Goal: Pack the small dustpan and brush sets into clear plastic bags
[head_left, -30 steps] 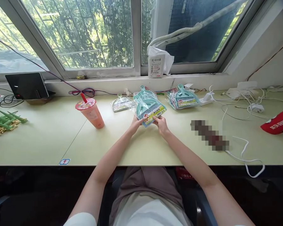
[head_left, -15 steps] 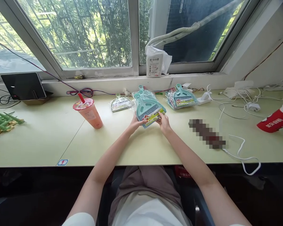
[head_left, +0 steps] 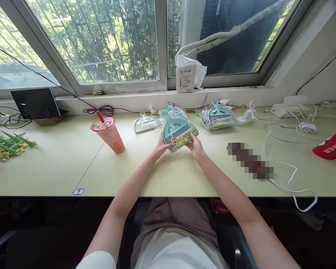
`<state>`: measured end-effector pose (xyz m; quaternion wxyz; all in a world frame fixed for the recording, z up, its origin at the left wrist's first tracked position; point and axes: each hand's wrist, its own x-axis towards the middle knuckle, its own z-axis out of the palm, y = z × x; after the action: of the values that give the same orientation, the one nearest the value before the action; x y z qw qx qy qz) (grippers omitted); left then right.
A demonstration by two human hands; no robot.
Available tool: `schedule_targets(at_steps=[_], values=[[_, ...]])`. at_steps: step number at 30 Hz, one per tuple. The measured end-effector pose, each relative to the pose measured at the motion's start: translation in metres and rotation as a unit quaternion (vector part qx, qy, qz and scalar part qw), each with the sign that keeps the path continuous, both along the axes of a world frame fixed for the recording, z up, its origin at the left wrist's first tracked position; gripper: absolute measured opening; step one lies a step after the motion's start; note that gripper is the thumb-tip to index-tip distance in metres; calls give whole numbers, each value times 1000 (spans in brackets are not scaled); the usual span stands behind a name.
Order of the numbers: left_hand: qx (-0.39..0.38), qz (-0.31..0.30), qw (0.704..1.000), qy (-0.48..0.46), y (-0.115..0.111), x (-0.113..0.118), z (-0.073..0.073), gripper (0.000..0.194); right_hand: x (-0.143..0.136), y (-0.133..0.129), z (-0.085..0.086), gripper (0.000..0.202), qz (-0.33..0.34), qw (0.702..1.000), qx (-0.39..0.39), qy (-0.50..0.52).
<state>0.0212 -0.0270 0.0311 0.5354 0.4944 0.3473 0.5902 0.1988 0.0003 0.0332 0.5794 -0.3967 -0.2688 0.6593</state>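
A packaged teal dustpan and brush set (head_left: 177,129) with a yellow-green label is tilted up between my two hands. My left hand (head_left: 161,146) grips its lower left edge, the thumb across the front. My right hand (head_left: 195,145) is closed on the lower right corner, with fingers partly behind it. Just behind stand more wrapped teal sets, partly covered by the held one; I cannot tell whether they touch it. To the right lies a pile of wrapped teal dustpan sets (head_left: 220,116). On the left is a paler wrapped dustpan set (head_left: 146,123).
A pink drink cup (head_left: 110,136) with a red straw stands left of my arms. Green pointed pieces (head_left: 9,144) lie far left near a tablet (head_left: 36,104). Right are a blurred-out object (head_left: 250,160), white cables (head_left: 294,183) and a red cup (head_left: 332,145).
The view has shifted slightly, so the table things sit a little further right. Both hands keep their hold on the dustpan set, with hardly any movement.
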Motion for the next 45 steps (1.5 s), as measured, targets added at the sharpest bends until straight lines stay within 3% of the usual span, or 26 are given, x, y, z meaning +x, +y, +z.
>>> schedule_targets(at_steps=[5, 10, 15, 20, 24, 27, 29, 31, 34, 37, 42, 45], values=[[22, -32, 997, 65, 0, 3, -5, 104, 2, -2, 0, 16, -54, 996, -72, -18], [19, -34, 995, 91, -2, 6, -7, 106, 3, -3, -2, 17, -67, 995, -67, -43], [-36, -5, 996, 81, -1, -2, -6, 95, -2, -4, -3, 12, -7, 999, 19, -40], [-73, -5, 995, 74, 1, -13, -1, 81, -4, -4, -5, 27, 81, 992, 88, -32], [-103, -141, 979, 102, -12, -9, 8, 76, -1, 0, -10, 29, 17, 996, 87, -21], [-123, -285, 944, 117, -22, 0, 12, 72, 3, 5, -13, 31, -28, 995, 93, -11], [-133, -335, 926, 115, -23, 3, 12, 69, 6, 8, -13, 32, -40, 994, 100, -5], [-133, -316, 934, 99, -19, 2, 11, 65, 7, 9, -13, 31, -37, 994, 105, -1], [-102, -183, 976, 63, -9, -4, 8, 60, 4, 6, -10, 30, -17, 994, 109, -5], [-78, -84, 993, 40, -5, -7, 5, 61, -2, -1, -9, 30, 1, 992, 125, -20], [-103, -98, 989, 43, -10, 0, 2, 73, -8, -8, -10, 34, -12, 988, 142, -56], [-90, -75, 993, 32, -6, -1, 5, 70, -3, -6, -4, 34, 29, 986, 147, -68]])
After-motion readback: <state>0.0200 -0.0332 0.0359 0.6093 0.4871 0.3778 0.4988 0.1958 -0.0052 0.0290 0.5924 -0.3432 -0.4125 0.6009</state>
